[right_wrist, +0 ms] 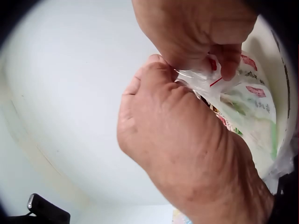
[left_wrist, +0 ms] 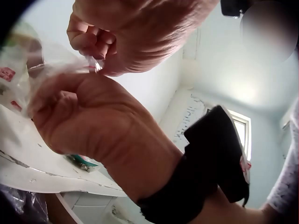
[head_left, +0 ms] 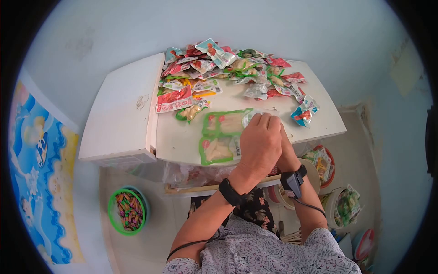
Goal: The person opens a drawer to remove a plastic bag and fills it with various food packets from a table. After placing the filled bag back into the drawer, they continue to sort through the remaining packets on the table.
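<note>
The person's left hand (head_left: pixel 258 148) and right hand (head_left: pixel 286 153) are close together above the front part of the white surface (head_left: pixel 178 139). Between them they hold the top of a clear plastic bag (right_wrist: pixel 212 88). The grip of each hand is pinching the plastic, with the fingers bent. Green-edged packs (head_left: pixel 220 137), which contain pale food, lie flat on the surface just beside the hands, on their left side. Near these packs is a small green-edged packet (head_left: pixel 189 113), and behind it there is a big red packet (head_left: pixel 174 99). A heap of colourful food packets (head_left: pixel 205 68) is along the back of the surface, near the wall. One blue packet (head_left: pixel 305 112) lies at the right. On the floor, at the left, stands a green-rimmed basket (head_left: pixel 111 211) with many small wrapped pieces. At the right is a red-rimmed basin (head_left: pixel 332 166) that holds packets.
</note>
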Motion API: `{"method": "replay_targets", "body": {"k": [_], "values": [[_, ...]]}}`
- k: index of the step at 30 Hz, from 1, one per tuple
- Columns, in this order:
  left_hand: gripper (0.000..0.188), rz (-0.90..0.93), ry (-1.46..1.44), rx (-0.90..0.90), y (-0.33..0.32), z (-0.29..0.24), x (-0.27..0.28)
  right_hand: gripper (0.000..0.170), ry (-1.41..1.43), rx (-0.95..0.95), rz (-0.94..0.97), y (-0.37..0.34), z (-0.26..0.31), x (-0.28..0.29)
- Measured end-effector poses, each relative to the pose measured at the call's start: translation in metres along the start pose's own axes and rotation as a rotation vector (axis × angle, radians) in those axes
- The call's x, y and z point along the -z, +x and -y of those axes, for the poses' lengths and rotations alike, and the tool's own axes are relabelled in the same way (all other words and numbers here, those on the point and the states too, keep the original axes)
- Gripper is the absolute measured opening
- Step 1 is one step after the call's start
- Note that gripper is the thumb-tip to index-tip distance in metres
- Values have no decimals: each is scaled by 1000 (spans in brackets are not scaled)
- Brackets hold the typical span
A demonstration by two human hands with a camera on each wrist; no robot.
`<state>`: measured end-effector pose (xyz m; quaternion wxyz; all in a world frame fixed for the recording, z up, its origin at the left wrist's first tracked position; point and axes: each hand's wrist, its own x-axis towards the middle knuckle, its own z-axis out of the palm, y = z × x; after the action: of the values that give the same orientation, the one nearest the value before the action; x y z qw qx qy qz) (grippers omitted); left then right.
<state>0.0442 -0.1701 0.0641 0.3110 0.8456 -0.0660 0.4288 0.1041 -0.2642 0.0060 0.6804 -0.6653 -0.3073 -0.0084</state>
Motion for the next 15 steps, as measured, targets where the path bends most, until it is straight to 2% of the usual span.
{"method": "replay_targets", "body": {"k": [2,5,7,8,11,14,15], "values": [[7,3,-16,10,-3,3,4,18,-67,48,-18,3,3,-3],[6,-13,-59,38,-6,11,12,16,-75,-78,47,19,4,-1],[6,-20,-89,73,-8,13,17,16,-258,-56,155,32,-2,12],[6,-19,-98,89,-8,13,19,17,-278,-150,145,33,-1,15],[6,2,-158,121,-10,15,16,17,-189,-212,152,33,8,12],[6,-10,-167,63,-11,8,8,18,-60,80,142,34,-22,6],[6,-20,-159,28,-12,6,7,19,-139,128,160,34,-29,4]]}}
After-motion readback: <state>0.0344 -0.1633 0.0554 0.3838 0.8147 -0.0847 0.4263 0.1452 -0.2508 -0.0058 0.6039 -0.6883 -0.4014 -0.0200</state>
